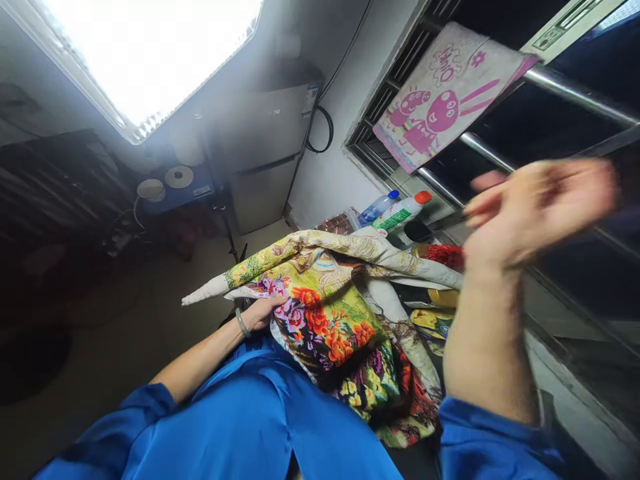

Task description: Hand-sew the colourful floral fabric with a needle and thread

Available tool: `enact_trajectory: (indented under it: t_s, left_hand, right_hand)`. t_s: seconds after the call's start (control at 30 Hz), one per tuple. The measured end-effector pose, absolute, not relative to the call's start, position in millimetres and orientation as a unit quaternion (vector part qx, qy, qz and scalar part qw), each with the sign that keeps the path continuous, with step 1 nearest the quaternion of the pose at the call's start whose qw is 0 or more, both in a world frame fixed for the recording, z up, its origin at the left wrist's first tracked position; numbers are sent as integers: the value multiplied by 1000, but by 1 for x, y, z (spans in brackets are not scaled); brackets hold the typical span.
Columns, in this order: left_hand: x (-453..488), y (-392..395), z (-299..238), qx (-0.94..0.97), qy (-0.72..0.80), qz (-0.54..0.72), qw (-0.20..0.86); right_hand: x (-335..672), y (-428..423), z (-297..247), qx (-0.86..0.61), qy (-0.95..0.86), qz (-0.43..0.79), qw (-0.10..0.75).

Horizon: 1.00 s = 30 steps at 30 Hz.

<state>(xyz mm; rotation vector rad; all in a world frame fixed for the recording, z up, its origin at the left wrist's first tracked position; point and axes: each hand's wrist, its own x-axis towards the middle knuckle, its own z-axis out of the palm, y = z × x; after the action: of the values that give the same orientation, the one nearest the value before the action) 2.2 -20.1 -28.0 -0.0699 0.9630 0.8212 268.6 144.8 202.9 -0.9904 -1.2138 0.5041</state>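
Observation:
A large embroidered cloth [323, 320] lies bunched across my lap, with red, orange and purple flowers on a green and dark ground. Its pale upper edge is rolled into a long tube that runs from left to right. My left hand [263, 313], a bangle at the wrist, grips the cloth near its left side, with the fingers partly hidden in the folds. Raised well above the cloth on the right is my right hand [535, 207], blurred by motion, its fingers curled together. Whatever those fingers may pinch is too small to make out.
Behind the cloth stand a blue-capped bottle [379, 208] and a red-capped white bottle [404, 212]. A pink-and-white towel [445, 100] hangs on the metal window bars at right. A bright lamp [155, 53] glares at upper left, near a grey fridge [265, 147].

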Motion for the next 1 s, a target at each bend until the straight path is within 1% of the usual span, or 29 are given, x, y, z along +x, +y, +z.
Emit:
enact_trajectory:
  t_s: [0.03, 0.1, 0.17, 0.23, 0.27, 0.33, 0.47, 0.67, 0.87, 1.0]
  left_hand:
    - [3, -20, -29, -35, 454, 379, 805]
    - [2, -19, -30, -38, 461, 376, 803]
    - [1, -18, -31, -36, 461, 370, 806]
    - [-2, -16, -30, -25, 462, 348, 815]
    - [-3, -15, -30, -18, 466, 335, 819]
    - [-5, -14, -29, -4, 478, 313, 820]
    - [-5, -12, -27, 3, 507, 307, 805]
    - [-2, -13, -27, -2, 505, 314, 804]
    - [-1, -13, -31, -18, 505, 321, 801]
    - [-1, -14, -34, -9, 520, 323, 791]
  right_hand:
    - [254, 125, 181, -440, -575, 234, 649]
    - [222, 81, 132, -474, -580, 395, 531]
    - [194, 38, 84, -529, -531, 531, 396]
    - [174, 4, 46, -573, -484, 590, 298]
    - [167, -9, 32, -588, -466, 601, 276]
    - [157, -26, 13, -606, -443, 604, 268]
    - [148, -37, -2, -622, -427, 589, 291]
    - [144, -38, -7, -630, -443, 562, 301]
    - [146, -37, -7, -640, -463, 547, 276]
    - [148, -34, -5, -639, -509, 516, 259]
